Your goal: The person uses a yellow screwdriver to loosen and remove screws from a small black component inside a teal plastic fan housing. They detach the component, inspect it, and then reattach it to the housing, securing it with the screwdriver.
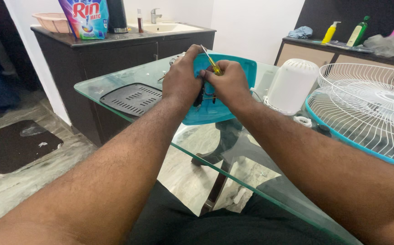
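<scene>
My left hand point(182, 78) and my right hand point(230, 84) meet over a teal plastic fan base cover point(240, 68) that lies on the glass table point(115, 81). In my right hand is a screwdriver with a yellow handle point(213, 63), its shaft pointing up and to the left. My left hand is closed around a small dark part with thin wires point(200, 96), held against the teal cover. What lies between the palms is hidden.
A dark vented plastic panel point(133, 98) lies on the left of the table. A white fan motor housing point(292, 85) and a white wire fan grille with a teal rim point(369, 109) stand to the right. Behind are a dark counter with a sink point(165, 28), a detergent bag point(85, 18) and bottles point(357, 31).
</scene>
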